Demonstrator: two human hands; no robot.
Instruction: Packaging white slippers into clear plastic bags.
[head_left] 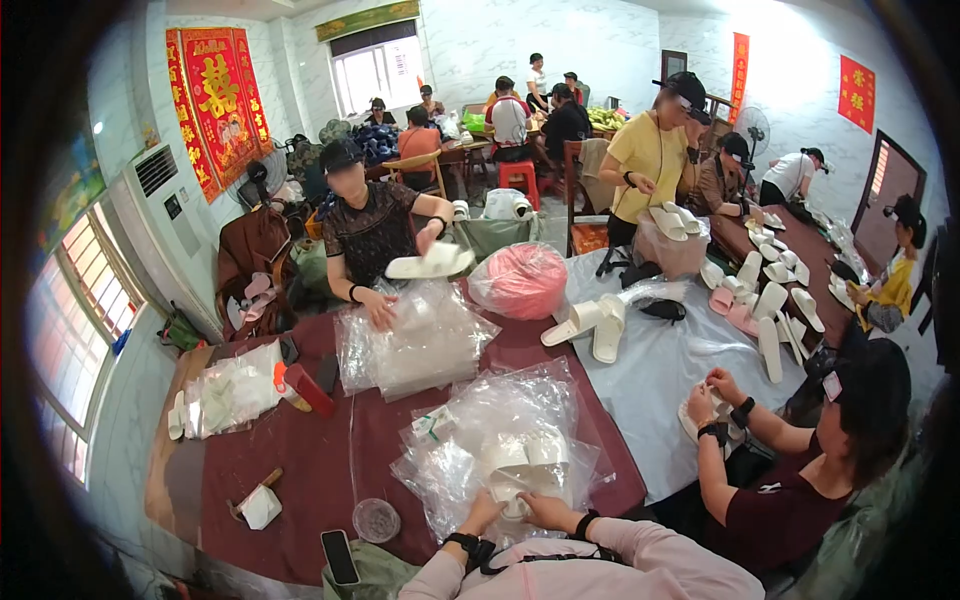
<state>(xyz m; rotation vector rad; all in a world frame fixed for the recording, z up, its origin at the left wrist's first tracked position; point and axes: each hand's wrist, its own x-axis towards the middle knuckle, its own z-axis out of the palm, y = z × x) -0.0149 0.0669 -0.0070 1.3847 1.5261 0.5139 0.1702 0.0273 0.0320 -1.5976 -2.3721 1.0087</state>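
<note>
In front of me a pair of white slippers (527,462) lies side by side on a loose pile of clear plastic bags (440,470). My left hand (483,512) closes on the near end of the pair from the left. From the right my right hand (547,512) grips the same end. Between my fingers shows a small white part, too small to make out. Left of the bags stands a round clear plastic tub (376,520), and a phone (340,556) lies by the table's near edge.
Across the dark red table (290,490) a co-worker (370,220) holds a white slipper (430,262) over stacked clear bags (415,340). A pink bundle (520,281) sits beyond. At right another person (810,440) handles slippers. A hammer-like tool (240,508) lies at left.
</note>
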